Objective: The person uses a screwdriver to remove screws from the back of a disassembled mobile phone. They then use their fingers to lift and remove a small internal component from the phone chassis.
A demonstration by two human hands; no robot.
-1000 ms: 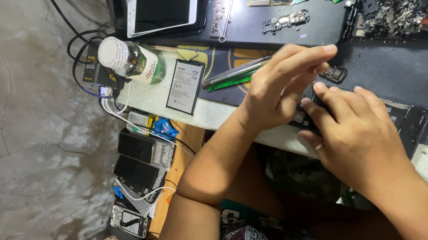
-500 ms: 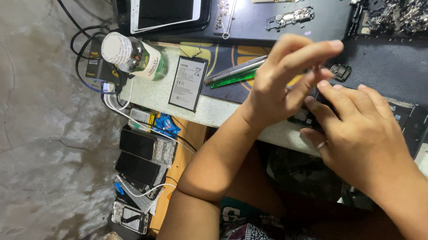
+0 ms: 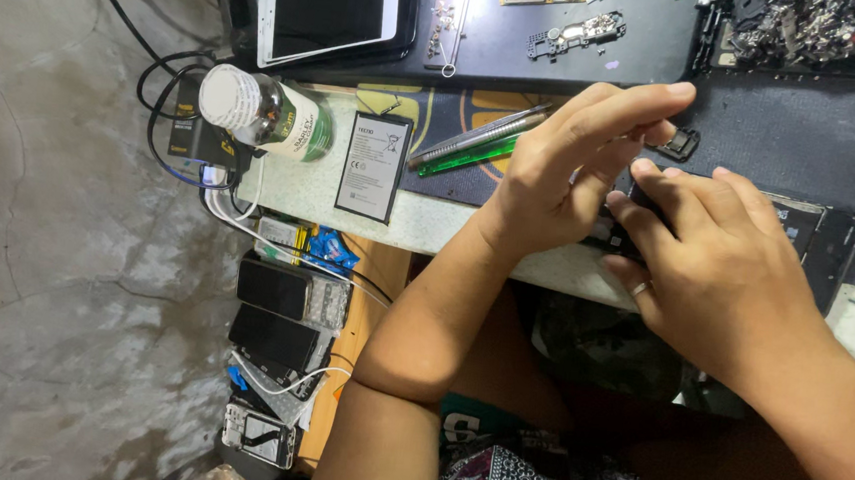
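The left hand (image 3: 562,174) and right hand (image 3: 717,260) are both closing on a dark phone (image 3: 617,233) at the bench edge, fingers pinching it. Tweezers (image 3: 475,138) are lying just left of the grip, a battery (image 3: 373,166) farther left.

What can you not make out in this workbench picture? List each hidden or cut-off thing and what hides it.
1. Dark device, head view: mostly hidden under both hands; its kind is unclear.
2. Right hand: its grip on the device is hidden by its own fingers.
3. Tablet: top cut off by the picture's edge.
4. Left hand: its fingertips' contact is unclear.
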